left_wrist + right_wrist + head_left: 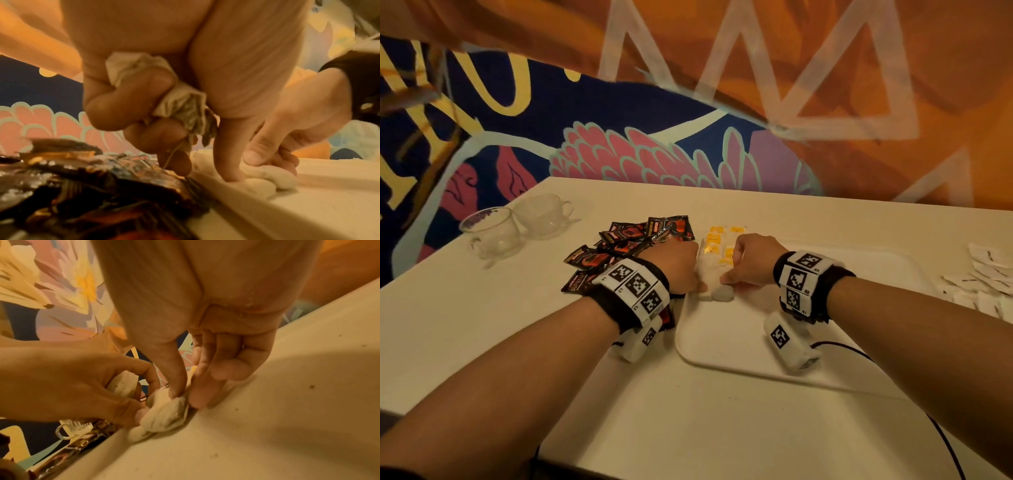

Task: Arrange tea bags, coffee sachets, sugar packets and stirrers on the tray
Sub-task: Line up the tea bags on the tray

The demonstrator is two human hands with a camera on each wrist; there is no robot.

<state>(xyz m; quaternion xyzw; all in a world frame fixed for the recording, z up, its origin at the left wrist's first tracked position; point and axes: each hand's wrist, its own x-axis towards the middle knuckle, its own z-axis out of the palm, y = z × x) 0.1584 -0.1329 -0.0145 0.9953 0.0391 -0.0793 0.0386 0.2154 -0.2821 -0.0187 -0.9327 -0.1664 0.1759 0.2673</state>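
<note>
Left hand: the left hand [677,263] sits at the tray's far left corner with its fingers curled tight; the left wrist view shows a crumpled tea bag [164,95] bunched in the palm, a thin string hanging from it, while the thumb [230,155] presses down on the tea bags lying on the tray.
Right hand: the right hand [751,257] is just beside the left, fingers bent down; its thumb and forefinger pinch one end of a pale tea bag [164,415] that lies on the tray floor against the left rim.
Tea bags: a small row of white tea bags [714,281] lies along the tray's left rim, between the two hands, with yellow tags [717,240] spread at the far edge just beyond the hands.
Tray: the cream tray [726,346] rests near the middle of the desk [482,325], its near half bare.
Coffee sachets: a loose heap of black and red coffee sachets [633,240] lies on the desk, touching the tray's left rim, partly under the left wrist.
Sugar packets: white sugar packets [986,277] lie scattered on the desk at its right edge, well apart from the hands.
Cups: two clear glass cups [517,222] stand side by side near the desk's far left corner.
Stirrers: cannot tell where they are.
</note>
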